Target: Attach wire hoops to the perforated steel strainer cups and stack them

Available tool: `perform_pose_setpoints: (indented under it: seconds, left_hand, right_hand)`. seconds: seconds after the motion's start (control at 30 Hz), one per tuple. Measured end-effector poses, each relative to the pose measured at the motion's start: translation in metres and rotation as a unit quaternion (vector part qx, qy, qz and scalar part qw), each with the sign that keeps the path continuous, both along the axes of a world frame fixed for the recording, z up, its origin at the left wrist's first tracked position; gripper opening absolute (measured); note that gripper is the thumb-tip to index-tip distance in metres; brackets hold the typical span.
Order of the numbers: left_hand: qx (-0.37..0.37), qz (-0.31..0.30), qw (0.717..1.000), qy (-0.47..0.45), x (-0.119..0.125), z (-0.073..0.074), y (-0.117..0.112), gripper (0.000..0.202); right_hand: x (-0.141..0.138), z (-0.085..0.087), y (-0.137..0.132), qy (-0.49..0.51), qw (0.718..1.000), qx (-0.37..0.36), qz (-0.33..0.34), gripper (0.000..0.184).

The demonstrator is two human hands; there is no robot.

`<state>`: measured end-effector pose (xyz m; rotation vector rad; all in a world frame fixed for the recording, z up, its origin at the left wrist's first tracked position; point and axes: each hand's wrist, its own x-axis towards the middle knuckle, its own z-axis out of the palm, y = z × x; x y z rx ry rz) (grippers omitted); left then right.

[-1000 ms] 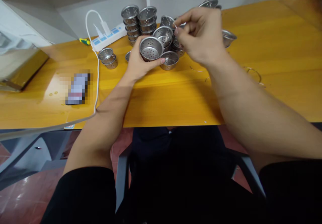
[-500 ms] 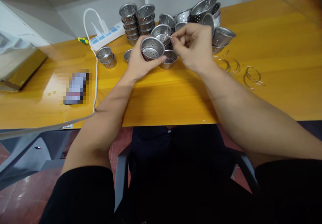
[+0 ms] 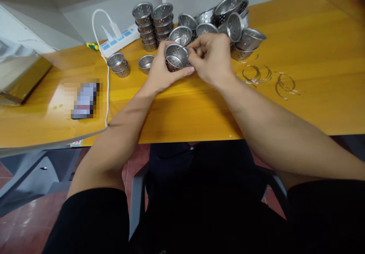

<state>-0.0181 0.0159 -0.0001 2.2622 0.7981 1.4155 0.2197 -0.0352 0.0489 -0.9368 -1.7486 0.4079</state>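
My left hand (image 3: 159, 70) is wrapped round a small perforated steel cup (image 3: 174, 56), held just above the yellow table (image 3: 185, 109) with its mouth tilted towards me. My right hand (image 3: 212, 58) is closed in a pinch at the cup's right rim, its fingertips touching the metal; a thin wire piece seems to be between them, too small to be sure. Right behind the hands lies a heap of the same steel cups (image 3: 228, 22), and two stacks of cups (image 3: 154, 22) stand further left.
Loose wire rings (image 3: 266, 77) lie on the table right of my hands. A single cup (image 3: 146, 62) and a pair of nested cups (image 3: 119, 64) sit to the left. A white power strip (image 3: 118, 41) with cable, a blurred phone (image 3: 84, 100) and a gold box (image 3: 19, 77) are at the left.
My right hand came down and left from above the heap to the rim of the cup in my left hand. The left hand drew the cup slightly nearer and tilted it.
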Motion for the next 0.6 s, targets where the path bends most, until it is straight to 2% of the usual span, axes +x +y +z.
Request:
perform_pose_setpoints:
  seconds: [0.23, 0.6]
  left_hand:
    - [0.009, -0.002, 1.0, 0.019, 0.002, 0.001, -0.004, 0.116]
    - [-0.03, 0.015, 0.999, 0.004, 0.005, 0.014, -0.016, 0.111]
  right_hand:
    - [-0.005, 0.005, -0.008, -0.009, 0.999, -0.036, -0.022, 0.036]
    - [-0.01, -0.002, -0.002, 0.047, 0.998, -0.03, -0.019, 0.043]
